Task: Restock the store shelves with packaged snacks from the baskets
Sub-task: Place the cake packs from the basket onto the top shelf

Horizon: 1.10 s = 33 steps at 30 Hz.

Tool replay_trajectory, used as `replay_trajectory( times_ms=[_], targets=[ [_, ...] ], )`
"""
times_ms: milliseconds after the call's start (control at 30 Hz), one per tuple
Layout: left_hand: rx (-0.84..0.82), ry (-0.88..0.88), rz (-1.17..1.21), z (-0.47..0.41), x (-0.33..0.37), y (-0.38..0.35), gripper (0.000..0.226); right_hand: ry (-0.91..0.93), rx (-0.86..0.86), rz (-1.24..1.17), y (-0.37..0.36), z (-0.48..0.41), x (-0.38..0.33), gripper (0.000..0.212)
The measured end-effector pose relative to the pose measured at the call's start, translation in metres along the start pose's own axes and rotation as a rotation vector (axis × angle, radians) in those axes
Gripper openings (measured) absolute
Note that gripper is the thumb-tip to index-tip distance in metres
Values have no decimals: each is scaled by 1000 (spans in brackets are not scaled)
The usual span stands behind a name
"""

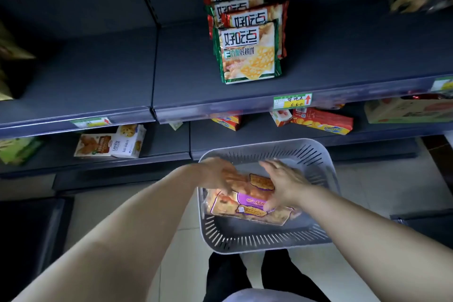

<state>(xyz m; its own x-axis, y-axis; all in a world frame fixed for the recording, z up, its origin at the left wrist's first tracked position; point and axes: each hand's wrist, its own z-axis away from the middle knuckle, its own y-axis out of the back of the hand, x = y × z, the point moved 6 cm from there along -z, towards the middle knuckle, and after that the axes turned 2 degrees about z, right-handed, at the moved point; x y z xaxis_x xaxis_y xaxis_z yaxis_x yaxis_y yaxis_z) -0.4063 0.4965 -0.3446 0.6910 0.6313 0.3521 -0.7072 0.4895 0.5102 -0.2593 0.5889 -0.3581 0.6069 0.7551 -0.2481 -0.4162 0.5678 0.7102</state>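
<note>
A grey slotted basket [264,238] stands on the floor in front of the shelves. Purple-and-orange snack packs [247,206] lie inside it. My left hand [215,174] reaches into the basket and lies on the left end of the top pack, blurred. My right hand [284,184] rests on the pack's right end, fingers spread over it. Whether either hand grips the pack is not clear. On the dark upper shelf [196,86] stands a row of several green and red cracker packs [247,51].
A price tag [291,101] sits on the upper shelf's front rail. The lower shelf holds cookie boxes [110,142] at left and red snack boxes [321,121] at right. A dark crate [29,228] stands at the left on the floor. My legs are below the basket.
</note>
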Motion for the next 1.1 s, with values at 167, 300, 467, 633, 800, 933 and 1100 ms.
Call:
replay_trajectory(
  times_ms=[167,300,467,633,800,933,1100],
  targets=[
    [30,-57,174,26,-8,33,48,-29,163,-22,22,9,-21,83],
    [227,-107,515,34,-28,54,70,-120,92,-321,35,13,-19,73],
    [99,-133,552,23,-60,47,110,-110,39,-606,41,21,-29,48],
    [54,-163,645,51,-61,44,72,-102,-28,-688,40,32,-52,60],
    [1,-259,749,66,-56,43,67,-226,140,-688,36,49,-53,76],
    [61,-263,758,78,-52,54,58,-400,295,-740,24,62,-45,129],
    [149,-293,802,104,-62,67,54,-461,303,-1027,-12,79,-43,141]
  ],
)
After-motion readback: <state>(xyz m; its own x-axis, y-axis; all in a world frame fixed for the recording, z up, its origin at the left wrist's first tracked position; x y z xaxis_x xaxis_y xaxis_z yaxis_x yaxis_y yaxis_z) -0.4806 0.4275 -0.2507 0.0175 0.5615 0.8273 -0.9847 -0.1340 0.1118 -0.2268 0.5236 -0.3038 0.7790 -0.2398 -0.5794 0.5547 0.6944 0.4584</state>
